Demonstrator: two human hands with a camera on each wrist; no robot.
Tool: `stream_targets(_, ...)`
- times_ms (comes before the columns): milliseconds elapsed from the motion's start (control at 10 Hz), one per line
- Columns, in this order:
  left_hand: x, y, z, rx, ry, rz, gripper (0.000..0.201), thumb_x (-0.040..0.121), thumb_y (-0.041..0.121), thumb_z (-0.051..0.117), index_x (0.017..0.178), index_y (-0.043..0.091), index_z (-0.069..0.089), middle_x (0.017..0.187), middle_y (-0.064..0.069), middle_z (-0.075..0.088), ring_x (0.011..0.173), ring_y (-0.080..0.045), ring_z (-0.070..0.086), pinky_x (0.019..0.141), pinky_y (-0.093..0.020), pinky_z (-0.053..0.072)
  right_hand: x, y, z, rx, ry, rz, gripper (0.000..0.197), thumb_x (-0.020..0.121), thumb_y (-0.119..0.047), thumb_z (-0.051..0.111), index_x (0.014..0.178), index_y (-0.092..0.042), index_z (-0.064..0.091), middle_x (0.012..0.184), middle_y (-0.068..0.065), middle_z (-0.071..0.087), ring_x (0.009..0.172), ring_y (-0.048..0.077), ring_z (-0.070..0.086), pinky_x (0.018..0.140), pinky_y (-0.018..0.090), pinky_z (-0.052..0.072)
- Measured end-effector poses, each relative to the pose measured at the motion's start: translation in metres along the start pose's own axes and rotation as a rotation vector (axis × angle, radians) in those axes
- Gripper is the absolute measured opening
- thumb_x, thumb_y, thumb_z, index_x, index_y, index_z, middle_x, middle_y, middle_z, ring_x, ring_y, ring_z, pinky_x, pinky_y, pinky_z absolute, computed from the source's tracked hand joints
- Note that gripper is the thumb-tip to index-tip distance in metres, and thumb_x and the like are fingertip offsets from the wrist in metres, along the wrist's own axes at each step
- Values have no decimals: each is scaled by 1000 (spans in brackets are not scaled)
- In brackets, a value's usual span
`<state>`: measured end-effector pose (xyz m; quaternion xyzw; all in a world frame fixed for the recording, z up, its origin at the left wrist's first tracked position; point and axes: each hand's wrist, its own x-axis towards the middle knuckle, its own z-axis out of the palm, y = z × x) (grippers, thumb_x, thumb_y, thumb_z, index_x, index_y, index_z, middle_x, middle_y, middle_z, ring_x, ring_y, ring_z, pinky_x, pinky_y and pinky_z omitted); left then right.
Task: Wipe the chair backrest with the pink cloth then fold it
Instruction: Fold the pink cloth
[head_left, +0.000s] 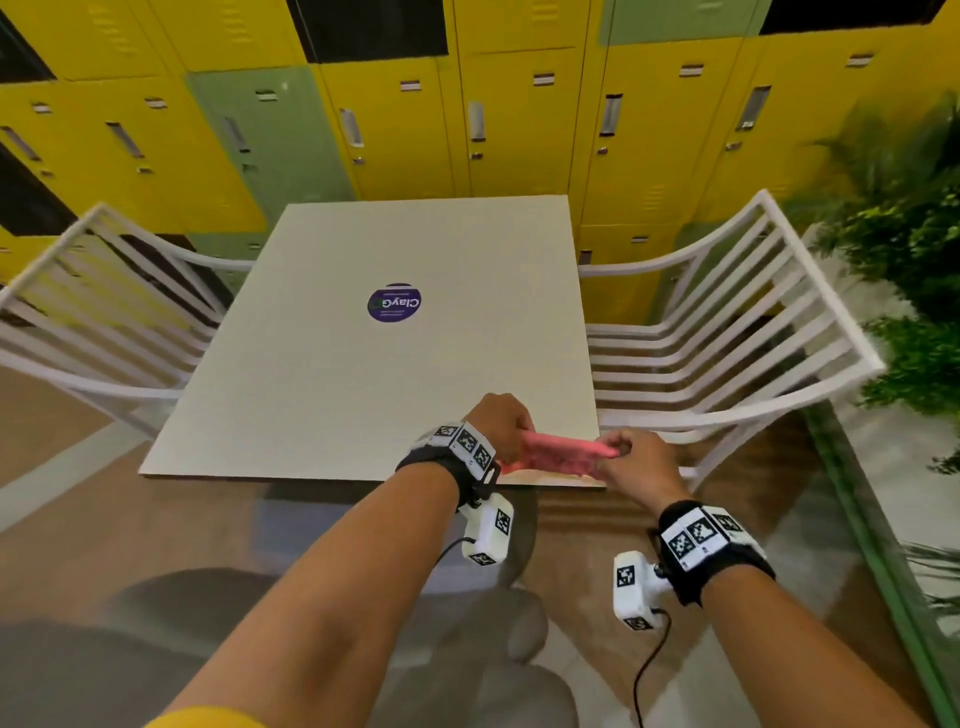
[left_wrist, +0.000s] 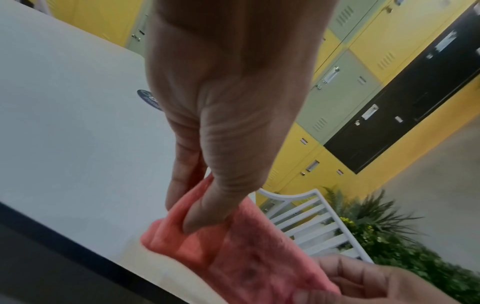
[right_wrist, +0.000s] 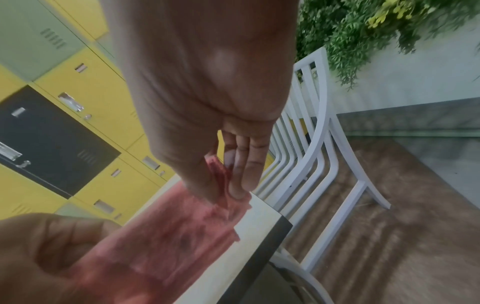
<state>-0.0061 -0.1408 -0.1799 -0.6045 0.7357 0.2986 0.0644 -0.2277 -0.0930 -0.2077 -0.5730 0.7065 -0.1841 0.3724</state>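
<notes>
Pink cloth (head_left: 556, 453): we see it folded into a narrow, layered strip, stretched level just above the table's near right corner, fuzzy with darker smudges.

Chair backrest (head_left: 769, 306): we see white slats in a curved frame, at the table's right side, apart from the cloth.

A nubby, towel-like texture is shown by the pink cloth (left_wrist: 249, 255); the table (head_left: 322, 364) looks matt and smooth, the lockers (head_left: 519, 130) seemingly painted metal, though blurred.
</notes>
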Motion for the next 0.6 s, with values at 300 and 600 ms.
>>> stream_targets(300,20,-14,59,127,195,-42,35,91,-11,63,122,4,70,134,-16,54,124,-36,57,91,-43,54,27,19,34,-75,124,-111,30,93,4,65,108,-18,78,117,2,71,101,14,61,91,24,45)
stream_targets(600,-10,-31,45,-15,112,-61,27,90,27,80,115,17,83,126,-10,68,119,-32,69,102,-43,58,-2,22,32,-245,6,-148,44,89,-7,76,129,-24,73,139,2,67,121,19,64,103,27,47)
